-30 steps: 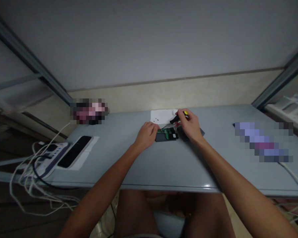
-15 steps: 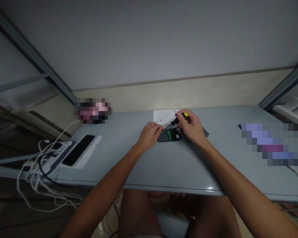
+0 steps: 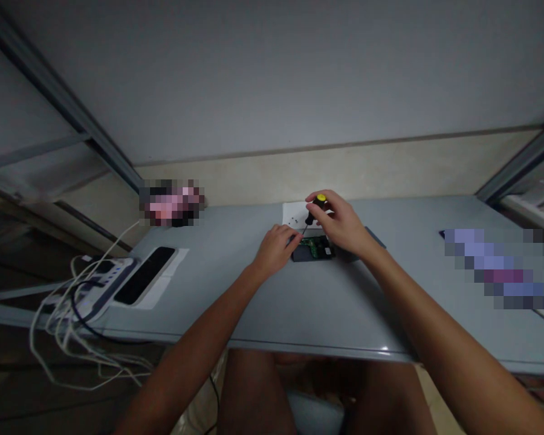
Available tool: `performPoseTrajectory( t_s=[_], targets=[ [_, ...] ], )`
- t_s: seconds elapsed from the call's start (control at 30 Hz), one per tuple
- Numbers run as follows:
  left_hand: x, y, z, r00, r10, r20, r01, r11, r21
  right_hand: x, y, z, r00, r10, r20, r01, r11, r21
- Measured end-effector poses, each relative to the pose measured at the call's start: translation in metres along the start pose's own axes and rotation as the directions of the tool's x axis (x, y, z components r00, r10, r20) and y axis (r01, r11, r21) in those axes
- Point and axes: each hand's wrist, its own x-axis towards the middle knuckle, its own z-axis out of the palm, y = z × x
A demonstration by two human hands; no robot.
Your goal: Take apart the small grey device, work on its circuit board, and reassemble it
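A small dark device with an exposed green circuit board (image 3: 315,248) lies on the grey table (image 3: 299,296). My left hand (image 3: 276,246) rests against its left end, fingers curled on it. My right hand (image 3: 340,226) grips a screwdriver with a black handle and yellow cap (image 3: 316,205), held nearly upright with its thin shaft pointing down at the board's left part. Behind the device lies a white sheet of paper (image 3: 294,212) with a few tiny dark specks on it.
A dark flat cover (image 3: 374,237) lies just right of my right hand. At the left edge sit a black phone (image 3: 144,283) on white paper and a power strip (image 3: 100,284) with tangled white cables. Blurred items lie at back left and far right.
My right hand has swung the screwdriver from a slanted pose to nearly upright and shifted left over the board. My left hand stays at the device's left end.
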Motion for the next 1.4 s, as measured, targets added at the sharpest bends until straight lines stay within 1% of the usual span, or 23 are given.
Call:
performPoseTrajectory(
  t_s=[0.13, 0.23, 0.27, 0.33, 0.37, 0.43, 0.53, 0.7, 0.77, 0.83, 0.9, 0.97, 1.1, 1.27, 1.4],
  targets=[
    [0.000, 0.001, 0.000, 1.000, -0.002, -0.001, 0.002, 1.000, 0.000, 0.017, 0.001, 0.006, 0.995, -0.069, 0.070, 0.071, 0.997, -0.032],
    [0.000, 0.001, 0.001, 1.000, -0.007, -0.007, 0.007, 1.000, 0.005, 0.021, 0.005, 0.018, 0.996, -0.073, 0.045, 0.072, 0.997, 0.008],
    [0.000, 0.001, 0.001, 1.000, -0.009, -0.010, 0.009, 1.000, 0.005, 0.020, 0.007, 0.024, 0.999, -0.049, 0.018, 0.047, 0.997, 0.058],
    [0.000, 0.001, 0.001, 1.000, -0.012, -0.015, 0.012, 1.000, 0.004, 0.017, 0.010, 0.034, 0.997, 0.051, -0.056, -0.038, 0.976, 0.216],
    [0.000, 0.001, 0.001, 1.000, -0.013, -0.017, 0.013, 1.000, 0.006, 0.015, 0.011, 0.038, 0.992, 0.100, -0.074, -0.075, 0.955, 0.287],
    [0.001, 0.001, 0.000, 1.000, -0.016, -0.016, 0.016, 1.000, 0.010, 0.011, 0.012, 0.042, 0.985, 0.157, -0.075, -0.116, 0.914, 0.389],
    [0.002, 0.001, 0.000, 1.000, -0.015, -0.007, 0.015, 1.000, 0.009, 0.006, 0.010, 0.041, 0.978, 0.189, -0.093, -0.128, 0.885, 0.448],
    [0.002, 0.000, -0.001, 1.000, -0.014, 0.005, 0.014, 1.000, -0.013, 0.004, 0.008, 0.038, 0.971, 0.187, -0.147, -0.101, 0.883, 0.458],
    [0.002, 0.000, -0.001, 1.000, -0.014, 0.004, 0.014, 1.000, -0.018, 0.005, 0.006, 0.039, 0.968, 0.209, -0.139, -0.106, 0.840, 0.531],
    [0.002, 0.000, -0.001, 1.000, -0.011, 0.004, 0.011, 1.000, -0.023, 0.006, 0.005, 0.040, 0.963, 0.248, -0.100, -0.133, 0.767, 0.628],
    [0.003, 0.000, -0.001, 1.000, -0.004, 0.010, 0.004, 1.000, -0.024, 0.006, 0.003, 0.041, 0.960, 0.273, -0.056, -0.161, 0.708, 0.687],
    [0.003, 0.000, -0.002, 1.000, 0.003, 0.017, -0.002, 1.000, -0.022, 0.005, 0.002, 0.040, 0.960, 0.276, -0.041, -0.173, 0.703, 0.690],
    [0.002, 0.001, -0.002, 1.000, -0.013, -0.004, 0.013, 1.000, -0.025, 0.002, 0.001, 0.038, 0.958, 0.279, -0.065, -0.167, 0.728, 0.665],
    [0.001, 0.000, 0.001, 0.999, -0.037, -0.027, 0.036, 0.999, -0.023, 0.003, 0.001, 0.041, 0.954, 0.285, -0.087, -0.147, 0.704, 0.695],
    [0.002, -0.002, 0.002, 0.999, -0.035, -0.020, 0.034, 0.999, -0.033, 0.005, 0.001, 0.044, 0.957, 0.261, -0.129, -0.115, 0.748, 0.654]
  ],
)
